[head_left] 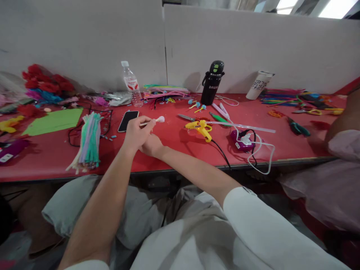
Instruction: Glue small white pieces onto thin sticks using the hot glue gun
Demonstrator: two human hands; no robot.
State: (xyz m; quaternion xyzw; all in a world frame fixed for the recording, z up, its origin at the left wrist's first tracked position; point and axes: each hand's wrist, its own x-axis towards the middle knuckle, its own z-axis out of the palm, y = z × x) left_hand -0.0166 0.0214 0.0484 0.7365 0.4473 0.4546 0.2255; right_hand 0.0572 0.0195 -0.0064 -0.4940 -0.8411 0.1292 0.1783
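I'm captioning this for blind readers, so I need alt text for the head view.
A left hand pinches a pale-tipped stick above a red table, the right hand just below it. Around them lie a phone, pastel pipe cleaners and a yellow glue gun; behind stand a clear bottle and a black flask.

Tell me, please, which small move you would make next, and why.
I'd probably steady the pale-tipped stick with the right hand, since the left hand pinches it, its tip sticks out unsupported, and the right is just below.
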